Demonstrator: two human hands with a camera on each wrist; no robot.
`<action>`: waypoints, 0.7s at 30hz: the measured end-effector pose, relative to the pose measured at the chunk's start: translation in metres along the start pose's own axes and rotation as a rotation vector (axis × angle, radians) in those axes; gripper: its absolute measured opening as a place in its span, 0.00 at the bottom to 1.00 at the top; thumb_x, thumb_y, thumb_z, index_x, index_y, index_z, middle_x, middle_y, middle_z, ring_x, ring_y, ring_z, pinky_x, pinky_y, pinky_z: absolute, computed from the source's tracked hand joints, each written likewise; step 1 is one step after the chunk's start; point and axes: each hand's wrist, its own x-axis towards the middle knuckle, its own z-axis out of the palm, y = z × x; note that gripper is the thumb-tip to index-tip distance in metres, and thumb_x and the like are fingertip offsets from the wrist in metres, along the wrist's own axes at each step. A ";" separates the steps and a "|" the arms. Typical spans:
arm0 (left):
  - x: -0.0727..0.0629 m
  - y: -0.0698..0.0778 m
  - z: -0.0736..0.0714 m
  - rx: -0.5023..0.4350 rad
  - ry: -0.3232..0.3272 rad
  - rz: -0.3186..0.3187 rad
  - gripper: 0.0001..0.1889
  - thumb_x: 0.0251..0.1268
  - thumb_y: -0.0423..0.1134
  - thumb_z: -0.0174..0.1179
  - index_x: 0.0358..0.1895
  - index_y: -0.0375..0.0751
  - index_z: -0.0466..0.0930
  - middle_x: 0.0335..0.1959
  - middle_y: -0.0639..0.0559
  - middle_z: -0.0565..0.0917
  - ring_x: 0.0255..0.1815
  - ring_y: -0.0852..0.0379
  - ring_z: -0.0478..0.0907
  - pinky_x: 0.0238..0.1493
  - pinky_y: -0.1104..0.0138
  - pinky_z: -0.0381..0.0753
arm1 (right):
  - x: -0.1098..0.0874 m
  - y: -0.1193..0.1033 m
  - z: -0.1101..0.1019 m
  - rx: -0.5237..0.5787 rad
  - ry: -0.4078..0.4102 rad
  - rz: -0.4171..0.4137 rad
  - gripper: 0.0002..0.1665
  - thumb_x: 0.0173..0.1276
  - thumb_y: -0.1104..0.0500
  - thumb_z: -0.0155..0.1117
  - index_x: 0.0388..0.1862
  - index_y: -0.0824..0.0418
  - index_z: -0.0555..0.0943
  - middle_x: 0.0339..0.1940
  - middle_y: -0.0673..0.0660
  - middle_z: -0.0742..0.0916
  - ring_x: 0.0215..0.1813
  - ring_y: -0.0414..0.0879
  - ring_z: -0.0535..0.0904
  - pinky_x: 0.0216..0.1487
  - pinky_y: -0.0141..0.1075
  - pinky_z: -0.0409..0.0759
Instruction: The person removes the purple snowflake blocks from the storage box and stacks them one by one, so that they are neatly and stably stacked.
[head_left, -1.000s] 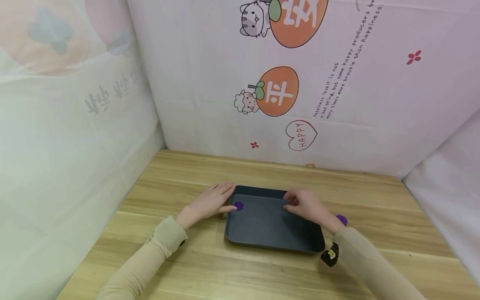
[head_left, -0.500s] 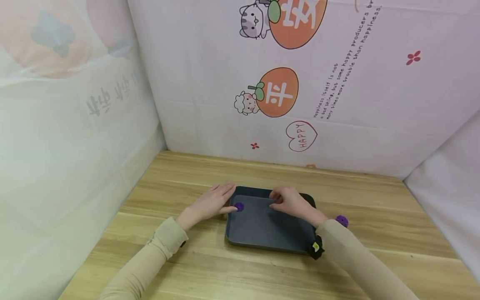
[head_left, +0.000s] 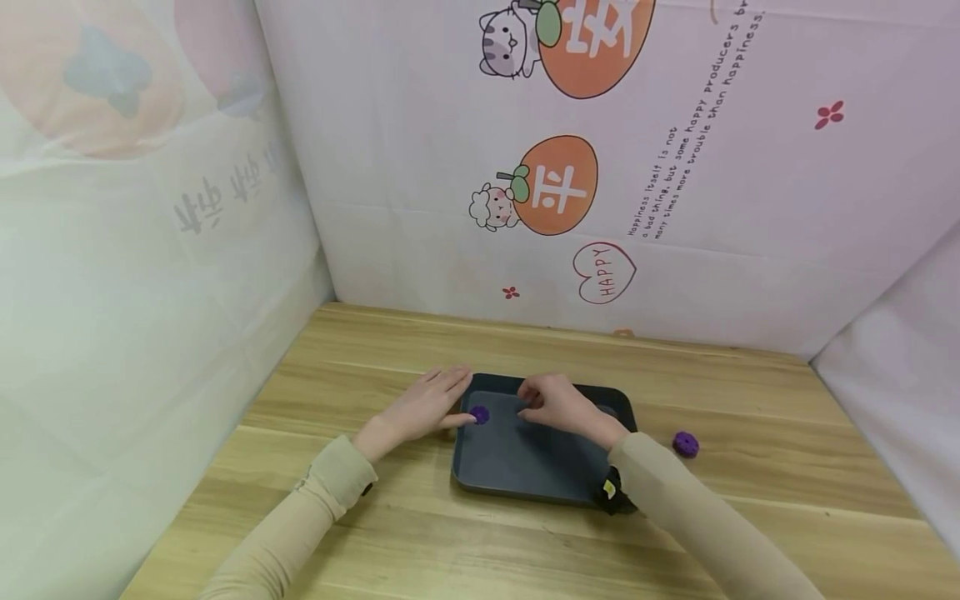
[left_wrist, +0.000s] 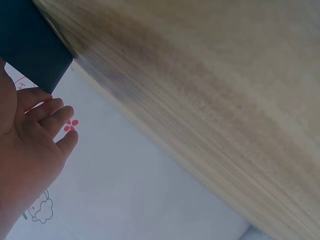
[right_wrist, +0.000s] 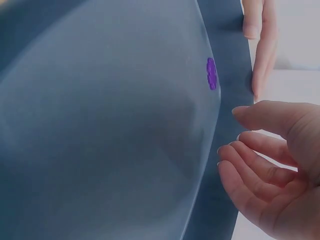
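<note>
A dark grey rectangular tray (head_left: 510,475) lies on the wooden table. Inside its far left corner sits a small purple disc with a notched edge (head_left: 481,415), which also shows in the right wrist view as a purple oval (right_wrist: 212,74). My left hand (head_left: 423,404) rests at the tray's left rim, fingers extended along the outside and the thumb reaching over beside the disc. Above the tray's far half is my right hand (head_left: 562,404), fingers loosely bent, thumb apart from them and nothing between. A second purple disc (head_left: 686,444) lies on the table right of the tray.
White printed cloth walls (head_left: 420,167) stand behind the wooden table (head_left: 420,542) and on its left and right. A small black device (head_left: 611,490) hangs under my right wrist, over the tray's near right corner.
My right hand has moved left across the tray toward the disc inside it. The disc on the table has come into fuller view. My left hand and the tray stay in place.
</note>
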 end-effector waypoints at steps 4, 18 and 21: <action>0.000 0.001 -0.001 -0.013 -0.012 -0.012 0.40 0.73 0.60 0.51 0.75 0.32 0.60 0.77 0.38 0.63 0.78 0.44 0.61 0.79 0.47 0.60 | 0.006 -0.004 0.004 -0.011 -0.023 0.001 0.15 0.62 0.63 0.72 0.46 0.69 0.83 0.41 0.62 0.89 0.38 0.46 0.86 0.42 0.38 0.88; -0.001 -0.001 -0.001 -0.006 0.002 -0.004 0.39 0.73 0.60 0.52 0.75 0.32 0.62 0.76 0.38 0.65 0.77 0.45 0.63 0.78 0.48 0.61 | 0.026 -0.021 0.017 -0.015 -0.096 -0.032 0.15 0.62 0.64 0.72 0.47 0.69 0.83 0.43 0.63 0.88 0.41 0.51 0.87 0.43 0.38 0.87; -0.002 -0.001 -0.001 -0.008 0.005 0.001 0.39 0.73 0.60 0.52 0.74 0.32 0.62 0.76 0.37 0.65 0.77 0.44 0.63 0.78 0.48 0.62 | 0.031 -0.024 0.019 -0.015 -0.120 -0.022 0.15 0.62 0.64 0.72 0.47 0.69 0.83 0.44 0.64 0.88 0.42 0.52 0.87 0.44 0.39 0.87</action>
